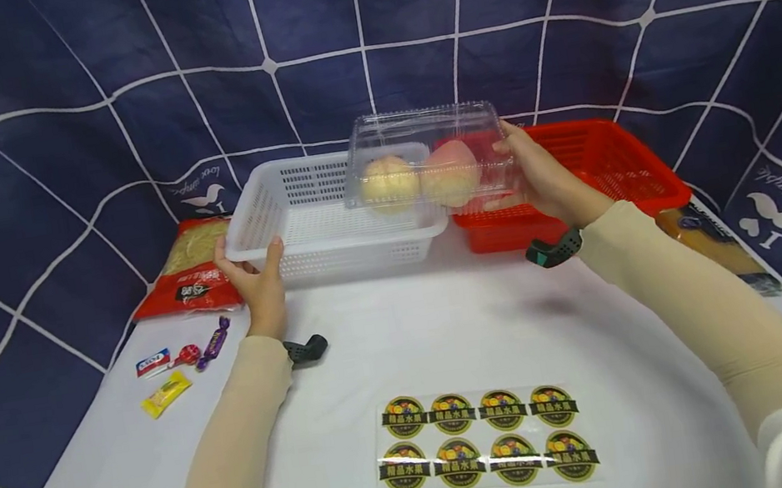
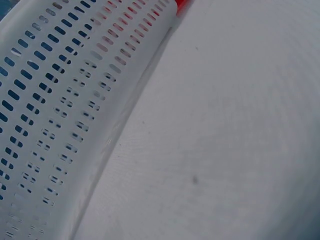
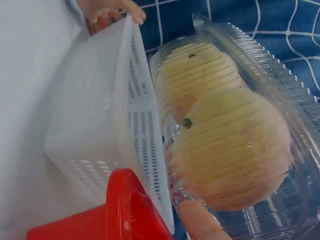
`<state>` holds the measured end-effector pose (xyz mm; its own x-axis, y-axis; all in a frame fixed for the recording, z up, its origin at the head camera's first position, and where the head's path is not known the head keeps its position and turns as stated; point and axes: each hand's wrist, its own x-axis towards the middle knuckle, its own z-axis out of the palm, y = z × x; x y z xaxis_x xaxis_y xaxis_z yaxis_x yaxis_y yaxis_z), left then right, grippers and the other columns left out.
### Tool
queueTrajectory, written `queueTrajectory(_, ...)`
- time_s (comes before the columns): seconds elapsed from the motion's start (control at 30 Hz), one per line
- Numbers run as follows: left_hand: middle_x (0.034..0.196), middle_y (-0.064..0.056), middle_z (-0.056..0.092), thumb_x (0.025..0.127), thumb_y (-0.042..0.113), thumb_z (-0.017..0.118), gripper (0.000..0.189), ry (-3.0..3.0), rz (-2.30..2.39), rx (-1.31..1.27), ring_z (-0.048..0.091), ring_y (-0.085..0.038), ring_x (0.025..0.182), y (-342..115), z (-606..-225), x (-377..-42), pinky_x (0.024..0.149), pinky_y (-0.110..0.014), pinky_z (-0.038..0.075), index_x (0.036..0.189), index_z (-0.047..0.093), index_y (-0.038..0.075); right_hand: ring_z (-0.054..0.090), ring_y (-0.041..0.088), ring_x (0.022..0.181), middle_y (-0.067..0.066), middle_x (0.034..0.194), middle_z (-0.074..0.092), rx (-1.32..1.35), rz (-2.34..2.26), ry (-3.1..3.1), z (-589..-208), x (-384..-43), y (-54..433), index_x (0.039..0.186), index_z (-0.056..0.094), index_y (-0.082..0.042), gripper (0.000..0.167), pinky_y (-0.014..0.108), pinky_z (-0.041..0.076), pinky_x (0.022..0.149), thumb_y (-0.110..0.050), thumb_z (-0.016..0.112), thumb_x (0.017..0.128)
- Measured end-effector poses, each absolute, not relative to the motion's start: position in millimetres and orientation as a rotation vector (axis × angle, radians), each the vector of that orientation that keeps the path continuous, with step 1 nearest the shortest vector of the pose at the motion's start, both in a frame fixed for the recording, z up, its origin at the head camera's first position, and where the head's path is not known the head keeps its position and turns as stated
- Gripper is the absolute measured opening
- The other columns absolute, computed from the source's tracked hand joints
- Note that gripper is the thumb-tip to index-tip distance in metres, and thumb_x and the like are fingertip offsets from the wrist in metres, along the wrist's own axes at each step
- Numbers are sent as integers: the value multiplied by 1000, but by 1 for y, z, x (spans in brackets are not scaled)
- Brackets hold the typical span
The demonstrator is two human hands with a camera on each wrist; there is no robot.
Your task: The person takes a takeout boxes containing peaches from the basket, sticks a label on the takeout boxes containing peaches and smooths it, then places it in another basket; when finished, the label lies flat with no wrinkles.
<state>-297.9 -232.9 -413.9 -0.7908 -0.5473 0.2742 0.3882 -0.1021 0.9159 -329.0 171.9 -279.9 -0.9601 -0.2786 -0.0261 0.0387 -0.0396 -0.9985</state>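
My right hand grips the right end of a clear plastic clamshell box, held up over the gap between two baskets. Inside the box lie two peaches, pale yellow with a pink blush. A right-hand finger shows at the box's edge in the right wrist view. My left hand holds the left front corner of the white basket, thumb at the front rim. The left wrist view shows the basket's slotted side but no fingers. The box overlaps the white basket's right part in the head view.
A red basket stands to the right of the white one. Fruit stickers lie on a sheet in front. At left are a red food bag and several candies. A brown package lies at the right edge.
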Motion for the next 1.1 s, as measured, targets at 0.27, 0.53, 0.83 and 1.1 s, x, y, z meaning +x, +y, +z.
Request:
queueTrajectory(0.27, 166, -5, 37, 102, 10, 75, 88, -1541, -1949, 174, 38, -18, 152, -234, -415, -299, 126, -21, 27, 166, 15, 20, 35, 41, 148, 8, 173, 16, -237, -2056, 1953, -277, -293, 182, 174, 7, -37, 76, 45, 67, 79, -24, 42, 107)
queueTrajectory(0.53, 166, -4, 37, 101, 9, 75, 90, -1532, -1967, 181, 39, -16, 152, -233, -415, -301, 123, -18, 30, 166, 15, 23, 39, 38, 142, 8, 170, 17, -229, -2031, 1909, -279, -258, 193, 173, 5, -40, 77, 40, 66, 86, -22, 44, 109)
queueTrajectory(0.83, 167, -4, 35, 102, 12, 75, 90, -1558, -1957, 163, 38, -16, 153, -236, -417, -299, 123, -17, 29, 166, 13, 23, 27, 47, 151, 14, 173, 12, -294, -2019, 1886, -300, -220, 201, 173, 1, -33, 81, 48, 67, 83, -16, 42, 105)
queueTrajectory(1.1, 168, -2, 35, 102, 13, 76, 90, -1572, -1958, 149, 37, -14, 153, -237, -417, -301, 124, -16, 27, 166, 13, 25, 31, 45, 146, 18, 169, 12, -305, -2002, 1874, -328, -190, 208, 171, -2, -28, 77, 53, 63, 92, -16, 36, 105)
